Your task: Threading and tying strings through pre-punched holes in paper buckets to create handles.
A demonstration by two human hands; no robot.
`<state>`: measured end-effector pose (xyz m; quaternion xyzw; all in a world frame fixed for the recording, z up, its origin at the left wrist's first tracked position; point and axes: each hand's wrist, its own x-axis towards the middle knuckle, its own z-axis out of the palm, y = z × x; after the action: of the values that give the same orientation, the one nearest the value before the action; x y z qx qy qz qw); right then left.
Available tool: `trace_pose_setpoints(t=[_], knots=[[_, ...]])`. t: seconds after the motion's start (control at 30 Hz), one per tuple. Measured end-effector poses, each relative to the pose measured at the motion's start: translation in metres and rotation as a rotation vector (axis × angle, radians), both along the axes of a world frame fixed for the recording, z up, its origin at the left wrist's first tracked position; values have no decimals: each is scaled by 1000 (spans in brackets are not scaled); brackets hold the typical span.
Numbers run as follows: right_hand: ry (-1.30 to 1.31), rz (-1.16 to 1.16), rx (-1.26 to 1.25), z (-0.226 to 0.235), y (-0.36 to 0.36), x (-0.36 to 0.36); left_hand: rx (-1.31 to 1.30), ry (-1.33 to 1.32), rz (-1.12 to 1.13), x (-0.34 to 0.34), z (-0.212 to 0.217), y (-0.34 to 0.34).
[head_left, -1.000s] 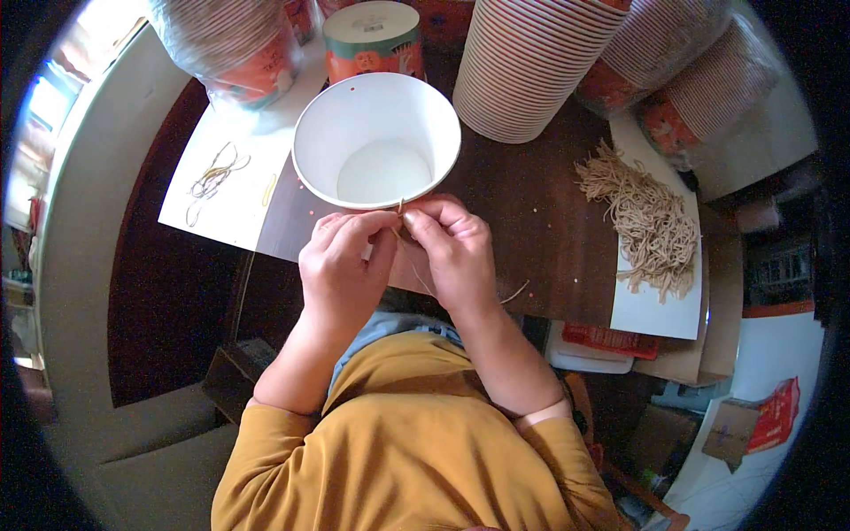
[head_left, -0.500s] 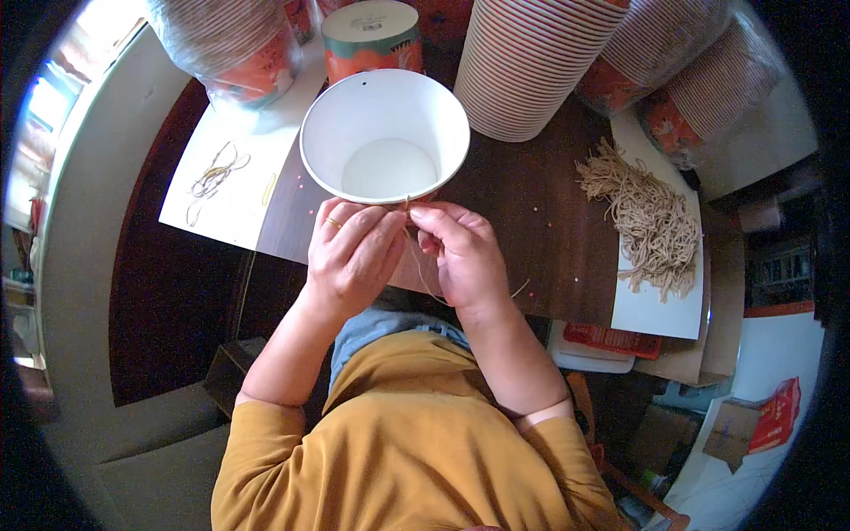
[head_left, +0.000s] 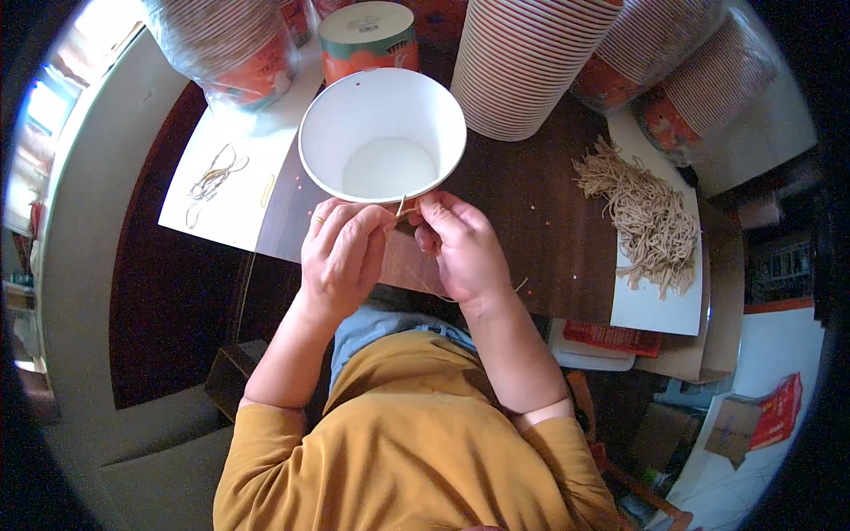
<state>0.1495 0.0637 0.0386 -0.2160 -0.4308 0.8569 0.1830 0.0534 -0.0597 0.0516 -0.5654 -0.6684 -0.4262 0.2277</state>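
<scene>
A: Both hands meet at the near rim of the white paper cup [head_left: 382,133]. The left hand [head_left: 341,252] has its fingers curled, pinching a thin tan string [head_left: 403,206] right at the rim; the right hand [head_left: 460,243] pinches the same string from the other side, thumb and forefinger closed on it.

B: So how should this go well?

A: I'd judge it wants a short grip close to the rim, the string kept taut between the two pinches, and the cup kept from tipping toward the body. The loose tail trails down under the right hand over the dark table [head_left: 531,203], so it should stay free of the fingers.

B: And the containers?

A: The cup stands upright and looks empty, only its white bottom showing. Behind it is a lidded orange tub [head_left: 367,35]; I can't tell its contents. To the right a tall stack of nested cups [head_left: 522,62] lies on its side, with wrapped stacks at both far corners. A heap of cut strings [head_left: 646,217] sits on white paper at the right, a few strands [head_left: 212,181] on the sheet at the left
</scene>
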Motion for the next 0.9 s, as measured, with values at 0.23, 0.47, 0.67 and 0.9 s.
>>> trace_pose_setpoints(t=[0.23,0.47,0.67,0.9], knots=[[-98,-161,628,3,-2,0,11,-338,-9,10,5,1],[29,-448,1642,25,1,17,47,-865,-127,12,4,-2],[242,-297,1823,19,13,-4,164,-709,-93,16,2,-10],[324,-360,1812,17,4,-7,220,-667,-152,19,6,-18]])
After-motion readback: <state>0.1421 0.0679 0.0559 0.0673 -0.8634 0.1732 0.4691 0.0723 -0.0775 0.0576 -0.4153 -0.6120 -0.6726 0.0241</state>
